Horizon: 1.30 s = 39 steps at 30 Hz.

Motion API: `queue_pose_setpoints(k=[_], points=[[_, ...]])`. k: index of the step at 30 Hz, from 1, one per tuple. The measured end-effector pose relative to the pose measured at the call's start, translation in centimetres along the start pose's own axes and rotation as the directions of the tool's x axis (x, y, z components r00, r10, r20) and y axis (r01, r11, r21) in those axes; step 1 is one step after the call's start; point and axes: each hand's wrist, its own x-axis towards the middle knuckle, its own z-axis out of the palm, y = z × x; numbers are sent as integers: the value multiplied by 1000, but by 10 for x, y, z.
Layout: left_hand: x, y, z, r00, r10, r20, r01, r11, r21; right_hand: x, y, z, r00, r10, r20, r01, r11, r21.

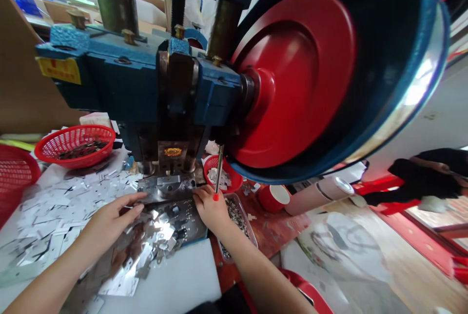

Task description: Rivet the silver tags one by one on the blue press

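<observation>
Red-painted desk surface [272,226] shows beside a blue metal press [135,85], under whose dark steel ram [172,153] a dark, rectangular steel die block [170,188] lies between the person's two hands. The left hand [117,211] spreads thumb and forefinger at the block's left end, gripping nothing visible; the right hand [214,211] bends its fingers at the right end, and whether it grasps anything I cannot tell. Fingers this near could be crushed should the ram drop, and the loose, thin silver metal pieces [164,232] in front might slide in and jam it. The block's long axis runs left to right, its long front side facing the person.
</observation>
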Motion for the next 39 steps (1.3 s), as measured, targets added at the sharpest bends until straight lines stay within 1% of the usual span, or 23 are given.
queue_pose_setpoints(k=[3,7,10,12,14,17,19,22,25,28,30,33,35,37,39], points=[[-5,4,5,1000,-26,-2,26,1000,-2,3,-1,4,999,-26,38,28,997,-68],[-8,3,9,1000,-27,-6,26,995,-97,4,-6,4,998,-53,44,54,998,-31],[-6,5,10,999,1,-39,-6,990,-138,13,-17,3,997,-73,0,73,996,45],[-4,10,10,999,5,-54,-12,991,-131,26,-28,3,996,-68,-65,77,987,141],[0,15,9,998,3,-65,-12,992,-127,42,-39,7,994,-45,-98,68,968,242],[6,20,9,996,12,-88,-25,988,-151,64,-50,16,998,36,-44,-21,957,289],[9,21,10,995,23,-101,-42,981,-189,74,-52,20,996,86,4,-83,953,292],[17,21,10,994,33,-106,-60,964,-259,81,-50,22,993,100,62,-115,935,334],[27,22,11,991,35,-128,-72,952,-299,83,-46,21,988,108,112,-144,908,393],[38,27,13,986,50,-156,-90,960,-265,83,-44,23,980,146,133,-190,878,438],[45,31,15,983,72,-168,-105,975,-197,84,-44,27,975,181,132,-222,863,454],[51,37,18,979,86,-187,-107,989,-102,83,-43,30,973,198,116,-229,853,468],[54,39,20,976,86,-199,-103,992,-78,79,-43,30,975,206,78,-218,853,474],[56,41,22,974,91,-208,-104,993,-54,72,-42,27,978,210,12,-192,867,461],[57,44,26,972,101,-213,-109,994,-26,64,-42,22,985,159,-66,-120,908,402]])
